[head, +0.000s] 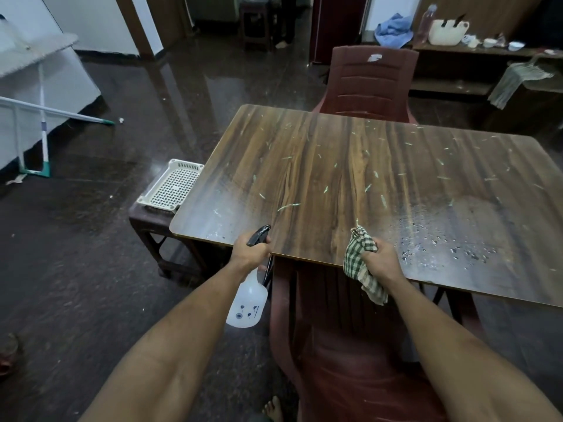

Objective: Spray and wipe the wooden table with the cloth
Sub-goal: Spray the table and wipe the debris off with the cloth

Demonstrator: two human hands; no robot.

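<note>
Droplets sit just right of your right hand gripping the cloth; left hand grips the spray bottle at the desk edge.

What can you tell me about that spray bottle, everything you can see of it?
The spray bottle looks like translucent white plastic with small dark flower prints low on its rounded body and a black trigger head on top. The left hand grips its neck, holding it in the air just off the near edge of the table, nozzle pointed over the tabletop. Nothing else touches it. How full it is cannot be told.
</note>
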